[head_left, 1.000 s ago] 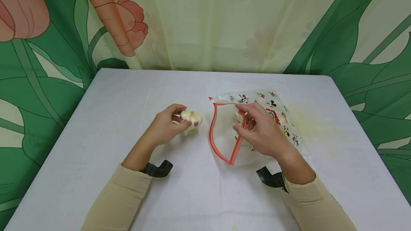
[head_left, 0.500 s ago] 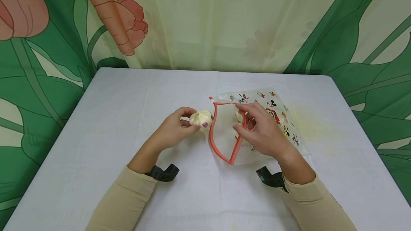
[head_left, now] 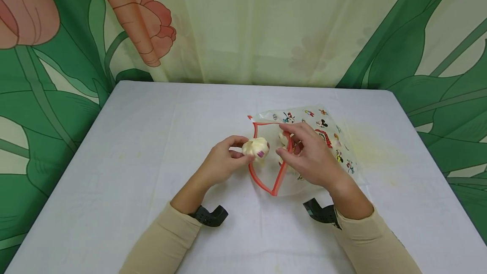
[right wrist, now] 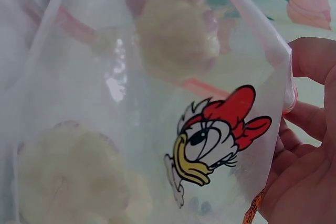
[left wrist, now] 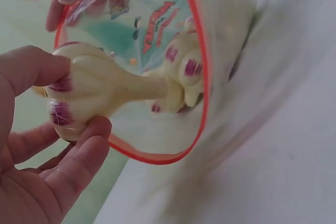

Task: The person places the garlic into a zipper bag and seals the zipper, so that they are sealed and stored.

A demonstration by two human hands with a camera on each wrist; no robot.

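Note:
My left hand [head_left: 224, 162] grips a white garlic bulb [head_left: 256, 147] with purple streaks, right at the red-rimmed mouth of a clear zip bag [head_left: 323, 138] printed with cartoon figures. In the left wrist view the garlic bulb [left wrist: 100, 90] is pinched between thumb and fingers, its stem pointing into the bag's red rim [left wrist: 202, 66]. A second garlic bulb [left wrist: 181, 74] lies inside. My right hand [head_left: 304, 151] pinches the upper lip of the bag and holds it open. Through the bag's film [right wrist: 210, 145] the right wrist view shows blurred garlic bulbs [right wrist: 176, 32] [right wrist: 68, 182].
The bag lies on a white table [head_left: 133, 147] with a faint yellow stain [head_left: 376, 151] at the right. A green and cream floral curtain [head_left: 247, 24] hangs behind. Black wrist mounts [head_left: 211, 216] sit under both cream sleeves.
My left hand has carried the garlic bulb rightward from the open table to the bag's mouth. The right hand has kept its hold on the bag's lip.

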